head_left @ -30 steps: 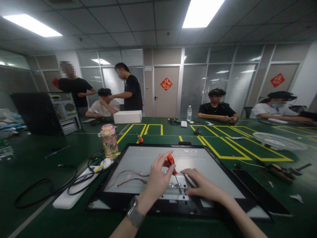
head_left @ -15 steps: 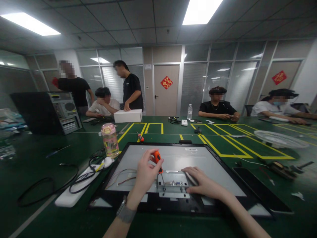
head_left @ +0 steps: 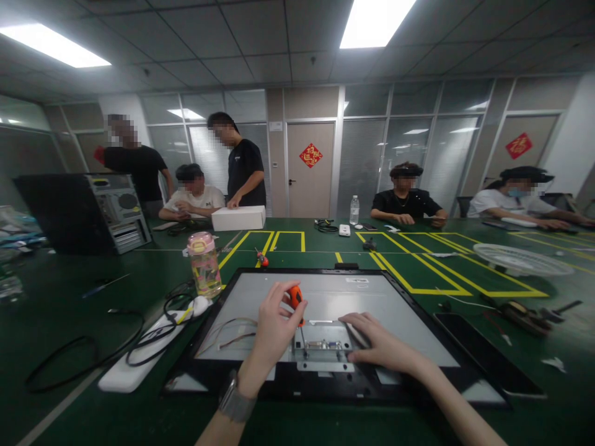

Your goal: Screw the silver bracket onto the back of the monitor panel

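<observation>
My left hand (head_left: 275,322) is closed around the orange and black handle of a screwdriver (head_left: 296,298). Its thin shaft points down at the left side of a metal bracket (head_left: 324,359) with ports along its front. My right hand (head_left: 379,344) holds the bracket's right side, thumb at the near corner and fingers at the far corner. The bracket sits on the grey back of a black-framed display panel (head_left: 260,288) lying flat on the green table. Thin wires (head_left: 232,337) lie on the panel left of my left hand. The screwdriver's tip is hard to make out.
Left of the panel are a white power strip (head_left: 132,368) with black cables and a pink-lidded bottle (head_left: 204,266). A black slab (head_left: 486,353) lies to the right. A second screwdriver (head_left: 263,260) is beyond the panel; a computer case (head_left: 56,214) stands far left. People are across the table.
Both hands stay in nearly the same place on the panel, and the screwdriver still points at the bracket. The view shifts slightly. Across the table, a seated person's hand has come down from the head.
</observation>
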`<state>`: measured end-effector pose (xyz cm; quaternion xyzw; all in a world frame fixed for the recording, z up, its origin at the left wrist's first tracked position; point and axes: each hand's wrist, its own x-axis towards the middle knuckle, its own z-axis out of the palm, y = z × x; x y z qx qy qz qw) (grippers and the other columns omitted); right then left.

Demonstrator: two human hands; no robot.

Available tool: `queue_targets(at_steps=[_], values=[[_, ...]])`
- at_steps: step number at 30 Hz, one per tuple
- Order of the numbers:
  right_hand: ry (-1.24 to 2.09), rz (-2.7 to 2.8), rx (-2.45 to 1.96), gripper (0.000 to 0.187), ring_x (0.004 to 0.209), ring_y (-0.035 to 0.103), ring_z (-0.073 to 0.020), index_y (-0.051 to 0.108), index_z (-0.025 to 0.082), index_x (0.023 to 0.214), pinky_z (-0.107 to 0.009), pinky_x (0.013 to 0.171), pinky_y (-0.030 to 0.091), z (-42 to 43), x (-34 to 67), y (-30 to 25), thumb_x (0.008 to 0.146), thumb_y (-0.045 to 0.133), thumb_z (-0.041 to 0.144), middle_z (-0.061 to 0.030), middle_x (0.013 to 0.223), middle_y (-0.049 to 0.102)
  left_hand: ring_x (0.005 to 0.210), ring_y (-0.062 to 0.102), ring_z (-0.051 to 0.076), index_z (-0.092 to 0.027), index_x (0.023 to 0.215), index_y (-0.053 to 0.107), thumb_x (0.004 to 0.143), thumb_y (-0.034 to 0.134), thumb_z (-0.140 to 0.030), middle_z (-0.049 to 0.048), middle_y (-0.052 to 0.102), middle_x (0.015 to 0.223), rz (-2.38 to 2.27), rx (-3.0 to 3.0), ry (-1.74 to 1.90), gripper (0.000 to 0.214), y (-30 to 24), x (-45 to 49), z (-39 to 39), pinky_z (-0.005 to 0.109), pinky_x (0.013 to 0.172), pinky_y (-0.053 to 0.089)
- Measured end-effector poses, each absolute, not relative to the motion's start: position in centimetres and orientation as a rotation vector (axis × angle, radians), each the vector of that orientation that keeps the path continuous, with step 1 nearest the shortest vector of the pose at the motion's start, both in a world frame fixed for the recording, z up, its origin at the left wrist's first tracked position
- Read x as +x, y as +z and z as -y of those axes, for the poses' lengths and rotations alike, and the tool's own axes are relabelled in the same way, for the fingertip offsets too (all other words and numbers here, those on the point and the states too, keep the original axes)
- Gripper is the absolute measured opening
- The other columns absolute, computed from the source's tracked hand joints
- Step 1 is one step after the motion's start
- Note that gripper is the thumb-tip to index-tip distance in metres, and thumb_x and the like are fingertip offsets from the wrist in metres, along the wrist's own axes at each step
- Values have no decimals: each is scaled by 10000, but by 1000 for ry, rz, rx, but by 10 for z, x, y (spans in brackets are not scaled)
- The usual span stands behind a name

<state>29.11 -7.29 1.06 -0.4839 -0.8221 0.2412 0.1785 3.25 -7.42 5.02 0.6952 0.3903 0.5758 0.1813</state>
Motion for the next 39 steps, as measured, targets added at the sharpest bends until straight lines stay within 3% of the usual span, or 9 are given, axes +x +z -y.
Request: queue_targets(at_steps=[6, 12, 16, 21, 25, 30, 34, 39], values=[[682, 2337, -1361, 675, 1253, 383, -308, 480, 236, 1331, -421, 1081, 301, 74, 291, 12, 729, 693, 455, -75, 1357, 494, 809, 623, 148, -222, 1130, 578, 837, 564, -209, 42, 563, 947, -1008, 2011, 1551, 293, 52, 31, 79, 195, 531, 560], [686, 2339, -1364, 681, 1268, 369, -304, 468, 243, 1340, -426, 1096, 280, 73, 292, 10, 728, 692, 440, -68, 1368, 482, 828, 613, 154, -183, 1044, 600, 873, 522, -197, 36, 606, 878, -1025, 2064, 1675, 189, 54, 35, 83, 316, 809, 514], [706, 2333, -1390, 687, 1271, 362, -311, 470, 218, 1339, -425, 1093, 285, 74, 290, 13, 726, 688, 439, -82, 1373, 475, 762, 570, 155, -195, 1009, 639, 859, 551, -226, 9, 543, 808, -1187, 2075, 1800, 177, 56, 36, 82, 307, 772, 475], [712, 2330, -1402, 682, 1279, 358, -311, 470, 214, 1338, -419, 1101, 273, 76, 287, 18, 732, 683, 442, -81, 1372, 480, 800, 572, 161, -194, 1125, 620, 929, 409, -220, 37, 573, 880, -1089, 2020, 1720, 289, 59, 34, 84, 297, 762, 465], [712, 2326, -1392, 676, 1267, 375, -303, 474, 211, 1334, -404, 1088, 300, 77, 287, 20, 730, 687, 430, -80, 1364, 485, 734, 564, 142, -201, 1111, 636, 902, 491, -241, 19, 535, 849, -1078, 1977, 1712, 258, 58, 35, 83, 289, 748, 469], [718, 2328, -1414, 670, 1281, 361, -311, 476, 211, 1332, -409, 1094, 290, 79, 286, 21, 736, 683, 435, -80, 1374, 479, 849, 596, 163, -180, 1098, 649, 923, 449, -251, 58, 576, 951, -942, 1865, 1686, 275, 58, 33, 79, 286, 765, 481], [716, 2330, -1405, 682, 1262, 379, -308, 476, 187, 1334, -401, 1088, 300, 79, 286, 21, 732, 687, 430, -94, 1364, 486, 784, 570, 151, -189, 1017, 689, 867, 561, -261, 28, 552, 857, -1043, 1895, 1757, 211, 57, 30, 78, 278, 754, 471], [725, 2328, -1390, 673, 1263, 379, -307, 479, 196, 1331, -405, 1085, 303, 78, 286, 21, 730, 684, 420, -92, 1367, 485, 882, 603, 167, -196, 1142, 639, 930, 433, -242, 67, 605, 986, -938, 1974, 1705, 300, 56, 31, 80, 298, 798, 473]])
